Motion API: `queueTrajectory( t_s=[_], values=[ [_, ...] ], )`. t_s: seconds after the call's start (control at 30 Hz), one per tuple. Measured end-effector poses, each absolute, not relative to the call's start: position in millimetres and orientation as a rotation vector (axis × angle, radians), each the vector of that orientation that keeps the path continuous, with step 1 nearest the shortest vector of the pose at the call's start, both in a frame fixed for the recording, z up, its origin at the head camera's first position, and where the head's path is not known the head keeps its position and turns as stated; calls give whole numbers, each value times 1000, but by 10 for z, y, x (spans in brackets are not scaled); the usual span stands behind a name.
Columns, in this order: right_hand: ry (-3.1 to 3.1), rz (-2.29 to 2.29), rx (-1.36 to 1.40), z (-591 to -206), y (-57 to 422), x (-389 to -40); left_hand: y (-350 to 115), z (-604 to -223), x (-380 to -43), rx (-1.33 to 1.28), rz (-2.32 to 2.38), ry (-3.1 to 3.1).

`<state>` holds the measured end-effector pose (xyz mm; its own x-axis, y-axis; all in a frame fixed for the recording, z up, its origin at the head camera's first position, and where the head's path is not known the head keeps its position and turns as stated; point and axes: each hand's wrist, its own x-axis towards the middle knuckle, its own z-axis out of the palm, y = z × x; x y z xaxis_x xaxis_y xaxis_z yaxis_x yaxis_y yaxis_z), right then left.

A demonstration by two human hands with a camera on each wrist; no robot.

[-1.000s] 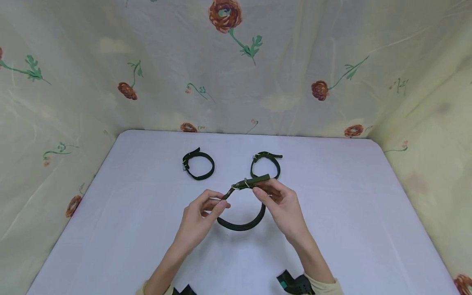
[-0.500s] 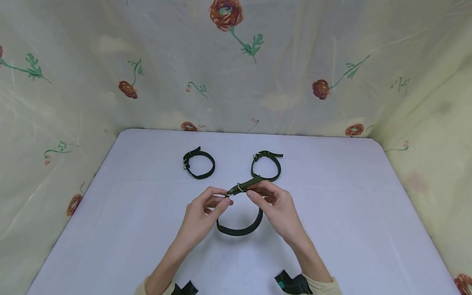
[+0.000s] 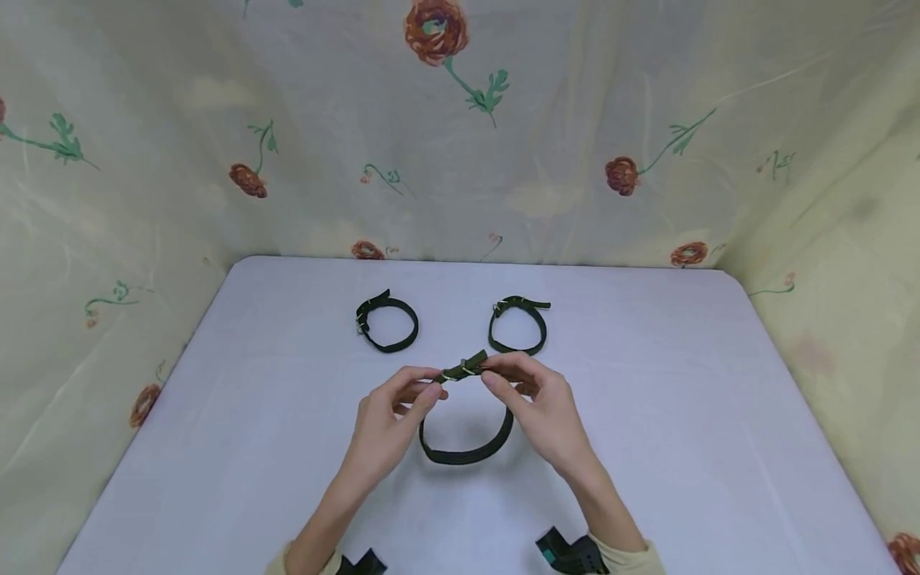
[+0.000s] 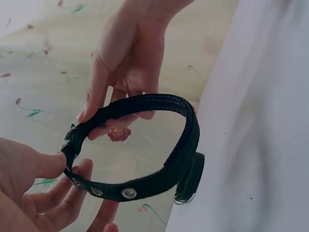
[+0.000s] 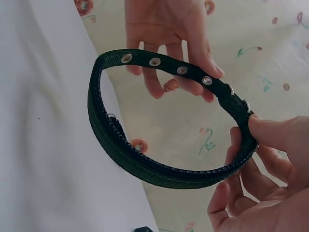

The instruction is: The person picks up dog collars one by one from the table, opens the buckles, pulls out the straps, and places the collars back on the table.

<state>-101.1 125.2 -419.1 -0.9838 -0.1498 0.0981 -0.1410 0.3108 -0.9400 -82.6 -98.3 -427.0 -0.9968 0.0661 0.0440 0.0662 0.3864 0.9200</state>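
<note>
Left hand [image 3: 388, 422] and right hand [image 3: 541, 409] each pinch the near strap [image 3: 465, 457] between thumb and fingers, one on either side of its buckle [image 3: 451, 375], holding the loop up over the white table [image 3: 216, 479]. Metal eyelets [image 5: 182, 70] line the band beside the left hand. Farther back, a second strap [image 3: 394, 348] and third strap [image 3: 541, 329] rest looped, apart, before the flowered curtain [image 3: 553, 104].

Left collar [image 3: 391, 348] and right collar [image 3: 543, 329] far on the table [image 3: 661, 383], third collar [image 3: 461, 458] held nearer, between left hand [image 3: 388, 419] and right hand [image 3: 539, 411], curtain [image 3: 546, 144] beyond.
</note>
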Motion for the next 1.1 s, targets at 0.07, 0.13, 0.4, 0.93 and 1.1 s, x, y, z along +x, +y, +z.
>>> queueTrajectory(
  t_s=[0.07, 0.13, 0.4, 0.93, 1.1],
  values=[
    [2529, -1857, -254, -4181, 1272, -1016, -994, -4275, -824, -111, -1744, -2613],
    [2519, -1884, -242, -4172, 1284, -1019, -1004, -4277, -819, -114, -1749, -2609],
    [2516, -1861, -273, -4171, 1257, -1007, -1013, -4289, -818, -125, -1740, -2613],
    [2560, -1759, -348, -4177, 1209, -989, -945, -4263, -843, -153, -1707, -2611],
    [2571, -1814, -272, -4151, 1266, -1011, -984, -4255, -858, -166, -1680, -2605]
  ],
)
